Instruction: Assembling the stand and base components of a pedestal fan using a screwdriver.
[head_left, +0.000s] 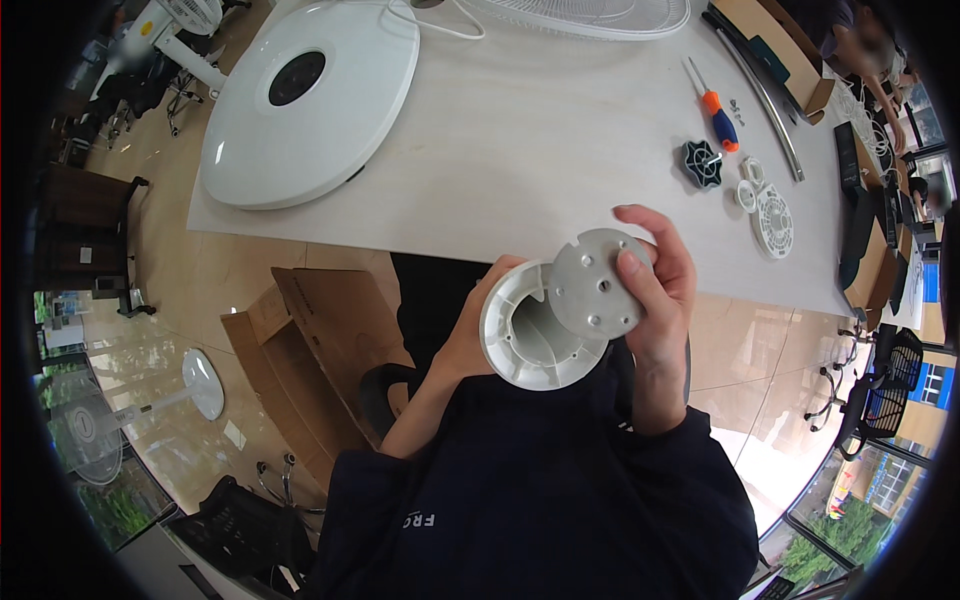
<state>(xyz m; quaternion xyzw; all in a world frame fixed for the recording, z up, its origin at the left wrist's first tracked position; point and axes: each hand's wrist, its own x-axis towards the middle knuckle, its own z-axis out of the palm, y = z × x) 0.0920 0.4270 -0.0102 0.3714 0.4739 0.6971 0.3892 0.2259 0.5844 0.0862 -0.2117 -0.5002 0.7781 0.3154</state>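
Note:
My left hand (pixel 474 325) is wrapped round the side of a white hollow plastic tube (pixel 497 345), its ribbed open end facing up. In my right hand (pixel 662 300) is a round grey metal plate (pixel 590 290) with several holes, gripped at its edge with the thumb on top. The plate overlaps the right part of the tube's opening; whether they touch I cannot tell. Both are in front of my body, just off the table's near edge. Part of the left fingers is hidden behind the tube.
On the white table (pixel 500 150) lie a round white fan base (pixel 350 110), a fan grille (pixel 590 15), an orange and blue screwdriver (pixel 718 118), a dark star-shaped knob (pixel 700 165), white plastic parts (pixel 772 220) and a metal pole (pixel 770 115). An opened cardboard box (pixel 330 330) stands on the floor at left.

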